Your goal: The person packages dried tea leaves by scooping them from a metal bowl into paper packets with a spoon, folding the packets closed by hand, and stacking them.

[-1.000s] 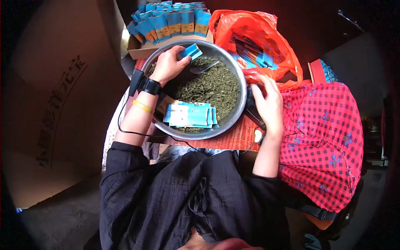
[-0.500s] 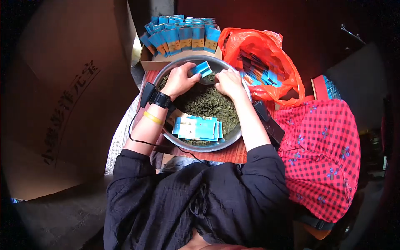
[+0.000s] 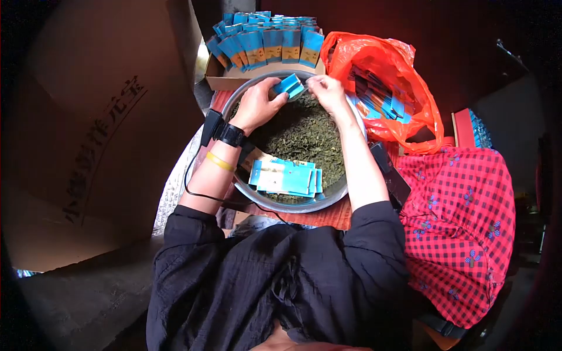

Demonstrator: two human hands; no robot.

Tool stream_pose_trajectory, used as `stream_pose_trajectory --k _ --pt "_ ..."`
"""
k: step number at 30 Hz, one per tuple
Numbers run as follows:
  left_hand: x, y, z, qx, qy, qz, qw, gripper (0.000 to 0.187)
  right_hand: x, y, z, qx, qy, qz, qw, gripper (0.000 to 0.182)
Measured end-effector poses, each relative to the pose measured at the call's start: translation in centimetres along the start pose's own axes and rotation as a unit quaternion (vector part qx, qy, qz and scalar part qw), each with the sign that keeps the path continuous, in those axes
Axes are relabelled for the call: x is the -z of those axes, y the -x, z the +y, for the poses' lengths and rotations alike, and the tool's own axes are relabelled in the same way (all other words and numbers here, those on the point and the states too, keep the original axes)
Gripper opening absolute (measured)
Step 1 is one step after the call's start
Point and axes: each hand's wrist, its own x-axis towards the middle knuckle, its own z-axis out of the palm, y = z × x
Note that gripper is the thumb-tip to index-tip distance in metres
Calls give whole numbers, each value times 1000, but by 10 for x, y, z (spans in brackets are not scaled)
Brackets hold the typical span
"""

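Observation:
My left hand (image 3: pixel 257 105) is closed around a small blue paper packet (image 3: pixel 289 86), tilted with its open end to the right, over the far side of a metal basin (image 3: pixel 246 193). Close beside that end, my right hand (image 3: pixel 328 92) is closed in a pinch. A greyish sliver shows by its fingertips, too small to name. Dried, crumbled green leaves (image 3: pixel 298 131) fill the basin below both hands. A pile of flat blue and white packets (image 3: pixel 284 177) lies on the leaves at the near side.
Behind the basin, a cardboard box (image 3: pixel 231 81) holds many upright blue packets (image 3: pixel 272 45). A red plastic bag (image 3: pixel 430 117) with more packets stands at right, above a red checked cloth (image 3: pixel 456 216). A large cardboard carton (image 3: pixel 76 134) rises at left.
My right hand has lifted from the leaves up to the packet's open end. The packet is still in my left hand, its mouth now wider. The whole view has shifted slightly.

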Motion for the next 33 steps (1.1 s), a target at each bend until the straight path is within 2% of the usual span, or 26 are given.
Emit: stream_pose_trajectory --k 2,3,5,6,7,9,11,13,14,15,18,21,25,33 --pt "-1 -1 1 -3 15 13 1000 46 8 9 -24 99 224 105 964 19" --pt "-2 -2 1 -3 16 10 1000 46 6 12 -29 96 224 105 964 19" --pt "-2 -3 2 -20 6 22 1000 45 -1 15 -36 111 390 132 905 17" --pt "-4 -3 0 -29 8 33 999 45 -10 13 -22 76 325 60 941 18" --pt "-4 -4 1 -32 8 29 999 45 -21 16 -14 37 290 37 955 19" --pt "-3 -5 1 -39 10 35 999 45 -29 13 11 19 184 -16 983 20" --pt "-2 -2 1 -38 4 33 999 46 -28 10 18 22 146 -4 989 22" --pt "-2 -3 -2 -39 0 36 999 46 -22 1 16 -18 116 6 993 22" --pt "-3 -3 -4 -35 0 35 999 46 -14 1 17 -53 68 9 996 26" --pt "-1 -3 -3 -31 -1 34 999 46 -10 2 16 -47 0 33 998 26" --pt "3 -2 2 3 8 12 1000 47 5 4 3 -13 51 152 987 28" --pt "2 -3 1 -35 -3 15 999 47 13 8 -9 35 -5 226 974 30" --pt "3 -2 3 -43 -14 4 999 48 12 13 -20 61 -78 243 965 30" --pt "3 0 9 -43 -19 -35 998 54 8 16 -20 12 -67 155 986 32"
